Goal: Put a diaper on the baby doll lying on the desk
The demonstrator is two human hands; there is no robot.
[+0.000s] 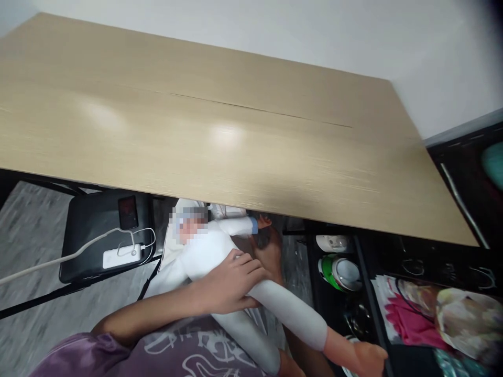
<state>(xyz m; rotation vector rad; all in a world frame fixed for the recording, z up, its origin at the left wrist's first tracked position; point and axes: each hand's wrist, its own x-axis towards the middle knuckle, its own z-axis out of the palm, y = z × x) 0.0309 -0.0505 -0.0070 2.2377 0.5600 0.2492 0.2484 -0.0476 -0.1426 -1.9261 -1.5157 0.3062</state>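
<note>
A figure in white clothes (204, 251) lies across my lap under the front edge of the wooden table (220, 141), its face blurred. My left hand (233, 283) reaches in from the lower left, and its fingers curl round one of the figure's white-clad limbs (291, 314). That limb stretches to the lower right and ends at a bare extremity (367, 358) against the black drawer edge. A second white limb (247, 335) runs down toward the bottom edge. An arm with a blue cuff (253, 225) points right beneath the table. My right hand is out of sight.
A black seat (82, 235) at the left carries a dark phone (128, 211) and a white power bank (121, 256) with a white cable. On the right, black drawers hold a green-and-white container (340, 272), a white cup (333, 243), pink cloth (408, 319) and plastic bags (467, 314). The floor is grey.
</note>
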